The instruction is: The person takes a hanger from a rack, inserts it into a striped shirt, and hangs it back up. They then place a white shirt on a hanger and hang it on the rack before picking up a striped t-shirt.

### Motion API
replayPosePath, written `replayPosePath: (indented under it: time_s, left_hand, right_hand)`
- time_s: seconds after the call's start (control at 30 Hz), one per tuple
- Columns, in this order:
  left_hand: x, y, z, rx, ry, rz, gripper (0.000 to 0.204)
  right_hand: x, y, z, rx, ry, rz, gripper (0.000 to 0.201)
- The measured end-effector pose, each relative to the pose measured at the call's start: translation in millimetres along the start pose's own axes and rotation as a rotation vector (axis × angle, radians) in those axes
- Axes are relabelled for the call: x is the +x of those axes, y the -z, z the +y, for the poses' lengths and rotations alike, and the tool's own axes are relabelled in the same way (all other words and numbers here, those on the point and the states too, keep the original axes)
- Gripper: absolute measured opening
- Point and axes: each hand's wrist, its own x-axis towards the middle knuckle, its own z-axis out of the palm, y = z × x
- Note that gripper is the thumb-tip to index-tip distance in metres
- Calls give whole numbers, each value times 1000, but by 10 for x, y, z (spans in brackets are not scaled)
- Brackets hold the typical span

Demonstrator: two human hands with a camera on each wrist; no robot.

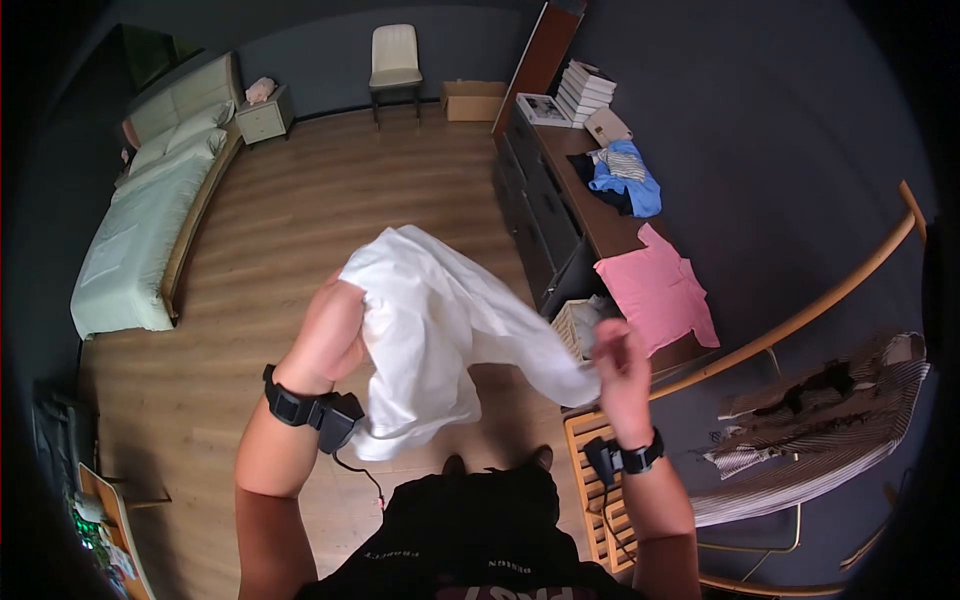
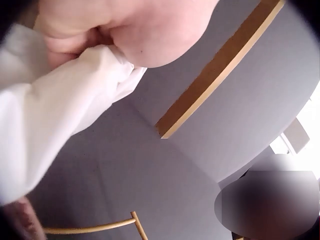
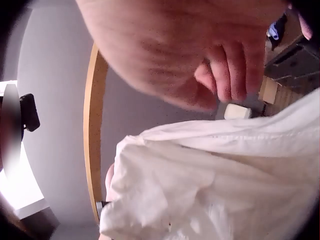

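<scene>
Left hand (image 1: pixel 335 330) pinches white garment (image 1: pixel 425 330); long sleeve (image 1: pixel 535 355) stretches rightward from grip, end just beside right hand (image 1: pixel 624 378), empty, fingers loosely curled.

in the far left part of the room is the bed (image 1: pixel 140 250), and the nightstand (image 1: pixel 263 122) stands beside its head end. by the far wall there is the chair (image 1: pixel 395 60), with the box (image 1: pixel 474 105) to the right of it. along the right wall runs the surface (image 1: pixel 592 222); on it, from far to near, lie the books (image 1: pixel 586 96), the bag (image 1: pixel 608 127), the clothes pile (image 1: pixel 632 182) and the shirt (image 1: pixel 660 288). the basket (image 1: pixel 573 328) is beside its near part. before the person, the cloth (image 1: pixel 425 330) is in the left grip (image 1: pixel 325 335).
</scene>
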Motion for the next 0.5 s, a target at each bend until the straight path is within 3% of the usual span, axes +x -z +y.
replayPosePath:
  time_s: [0.07,0.13,0.2,0.23,0.33,0.37,0.4,0.47,0.5]
  left_hand:
    - [-6,-99,40,-45,64,-10,33]
    - [15,-138,15,-57,59,-37,33]
    - [45,-160,-42,-74,54,-61,33]
    - [67,-165,-84,-57,69,-91,34]
    - [84,-247,-176,-41,107,-123,35]
    - [86,-263,-216,-43,144,-131,33]
    - [87,-272,-257,-44,181,-140,31]
    - [101,-253,-302,-65,195,-162,29]
    - [110,-241,-318,-41,197,-172,32]
  right_hand:
    - [-226,-88,270,-10,1,-372,49]
    - [-440,-329,129,-61,39,-583,68]
    - [-547,-519,-93,-171,206,-625,85]
    - [-571,-594,-205,-159,180,-633,91]
    - [-564,-691,-350,-381,342,-561,95]
    - [-571,-736,-389,-356,377,-490,81]
    - [-571,-729,-328,-356,376,-493,81]
    - [-528,-736,-243,-465,568,-483,60]
    - [-552,-719,-372,-350,404,-451,42]
